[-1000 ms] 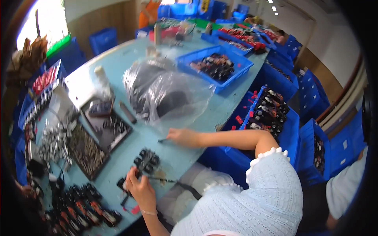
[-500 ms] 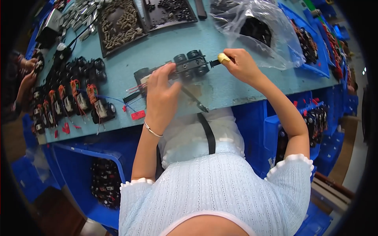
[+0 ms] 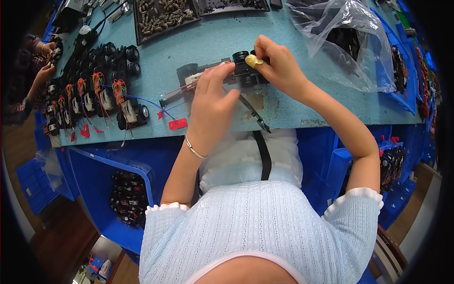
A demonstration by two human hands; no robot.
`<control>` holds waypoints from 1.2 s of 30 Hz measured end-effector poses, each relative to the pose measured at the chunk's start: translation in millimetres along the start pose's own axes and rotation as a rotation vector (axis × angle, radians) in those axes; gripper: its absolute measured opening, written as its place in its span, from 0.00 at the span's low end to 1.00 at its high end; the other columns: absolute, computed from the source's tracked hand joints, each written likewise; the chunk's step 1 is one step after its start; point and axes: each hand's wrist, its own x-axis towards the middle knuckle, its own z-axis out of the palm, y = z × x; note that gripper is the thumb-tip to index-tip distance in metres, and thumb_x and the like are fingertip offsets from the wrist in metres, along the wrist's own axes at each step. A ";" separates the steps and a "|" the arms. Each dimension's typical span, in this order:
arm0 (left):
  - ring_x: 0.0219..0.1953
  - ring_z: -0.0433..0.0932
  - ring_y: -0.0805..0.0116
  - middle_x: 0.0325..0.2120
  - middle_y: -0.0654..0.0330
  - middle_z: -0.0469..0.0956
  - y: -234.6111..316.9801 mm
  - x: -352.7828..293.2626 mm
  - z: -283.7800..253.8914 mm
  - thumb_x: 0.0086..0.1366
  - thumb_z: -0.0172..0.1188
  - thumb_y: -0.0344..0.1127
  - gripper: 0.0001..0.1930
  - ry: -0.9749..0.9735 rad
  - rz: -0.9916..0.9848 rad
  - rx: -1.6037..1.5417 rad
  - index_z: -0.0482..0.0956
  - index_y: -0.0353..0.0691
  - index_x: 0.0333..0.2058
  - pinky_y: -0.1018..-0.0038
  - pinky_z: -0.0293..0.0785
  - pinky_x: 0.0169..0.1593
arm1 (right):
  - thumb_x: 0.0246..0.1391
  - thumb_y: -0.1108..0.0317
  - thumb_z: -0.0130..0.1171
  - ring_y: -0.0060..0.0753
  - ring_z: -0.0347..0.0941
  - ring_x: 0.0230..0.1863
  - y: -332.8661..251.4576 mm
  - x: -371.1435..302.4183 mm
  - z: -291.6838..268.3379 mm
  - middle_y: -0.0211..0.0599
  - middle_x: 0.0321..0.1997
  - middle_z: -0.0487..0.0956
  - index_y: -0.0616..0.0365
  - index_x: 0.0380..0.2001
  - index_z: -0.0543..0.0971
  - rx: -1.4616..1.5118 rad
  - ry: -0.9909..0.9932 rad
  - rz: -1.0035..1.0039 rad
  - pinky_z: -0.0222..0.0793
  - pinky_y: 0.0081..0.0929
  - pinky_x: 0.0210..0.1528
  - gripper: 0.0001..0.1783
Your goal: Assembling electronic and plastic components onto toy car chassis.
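Note:
A black toy truck chassis with wheels (image 3: 241, 56) lies on the table in front of me. My left hand (image 3: 213, 102) grips its middle, fingers laid across the top and thumb on the near side. At the chassis's right end, my right hand (image 3: 281, 66) pinches with thumb and index finger; yellow tape wraps one fingertip. The black plastic part it carried earlier is now hidden behind the fingers. Beneath my left thumb, a long thin dark piece (image 3: 255, 113) slants to the table edge. Red and blue wires and a small red tab (image 3: 178, 124) lie left of that hand.
Several wired chassis (image 3: 101, 90) crowd the table's left. Behind are a tray of springs (image 3: 163, 21) and a tray of small black parts (image 3: 231, 7). A clear plastic bag (image 3: 340, 47) and blue bin (image 3: 402, 102) lie right. Another person's hands (image 3: 45, 57) work far left.
My right hand has moved left with the black part, from apart from the chassis to its right end. My left hand stays on the chassis. The view has shifted.

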 end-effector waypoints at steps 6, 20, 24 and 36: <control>0.52 0.69 0.48 0.50 0.48 0.69 -6.8 -3.0 0.6 0.45 0.60 0.19 0.06 -0.009 -0.005 -0.078 0.72 0.30 0.23 0.58 0.65 0.56 | 0.51 0.73 0.59 0.28 0.59 0.17 7.0 -2.7 -1.1 0.36 0.14 0.59 0.59 0.19 0.59 -0.193 -0.050 -0.132 0.54 0.28 0.19 0.18; 0.53 0.69 0.47 0.50 0.46 0.68 -6.4 -1.5 -3.3 0.44 0.59 0.18 0.07 -0.003 -0.004 -0.145 0.72 0.30 0.24 0.59 0.66 0.55 | 0.45 0.73 0.57 0.42 0.73 0.22 -9.9 55.0 -15.1 0.38 0.17 0.71 0.58 0.21 0.70 -0.500 -0.666 -0.061 0.64 0.36 0.23 0.06; 0.53 0.69 0.47 0.50 0.46 0.69 -5.4 -5.6 -2.8 0.43 0.59 0.18 0.07 0.024 -0.019 -0.112 0.71 0.30 0.24 0.59 0.66 0.56 | 0.45 0.76 0.55 0.38 0.74 0.24 -31.0 71.0 -40.4 0.39 0.16 0.71 0.62 0.23 0.70 -0.347 -0.633 0.144 0.66 0.34 0.26 0.05; 0.54 0.69 0.48 0.49 0.47 0.71 -5.3 -1.8 -4.2 0.42 0.58 0.19 0.07 0.069 -0.002 -0.104 0.71 0.31 0.24 0.59 0.67 0.57 | 0.43 0.81 0.54 0.42 0.78 0.36 62.9 226.9 -30.2 0.42 0.32 0.80 0.60 0.36 0.78 -0.673 -0.052 -0.451 0.72 0.34 0.40 0.14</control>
